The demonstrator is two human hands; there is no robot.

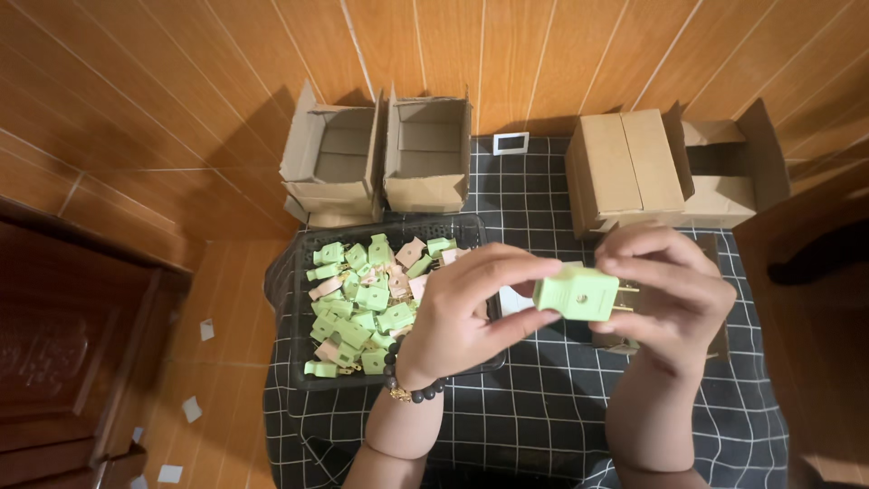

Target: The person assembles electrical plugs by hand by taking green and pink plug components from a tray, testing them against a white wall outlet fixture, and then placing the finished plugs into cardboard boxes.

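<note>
A pale green plug adapter [577, 292] with brass prongs on its right side is held between both my hands above a black checked cloth [543, 398]. My left hand [471, 312] pinches its left end with thumb and fingers; a dark bead bracelet circles that wrist. My right hand [665, 294] grips its right end around the prongs. Just left of my left hand lies a black tray [303, 312] piled with several more green and pinkish plug parts [362, 303].
Two open cardboard boxes [380, 154] stand behind the tray on the wooden floor. A closed box [625, 167] and an open one [733, 177] stand at the back right. A small white card [510, 143] lies on the cloth's far edge. Dark wooden furniture [63, 353] fills the left.
</note>
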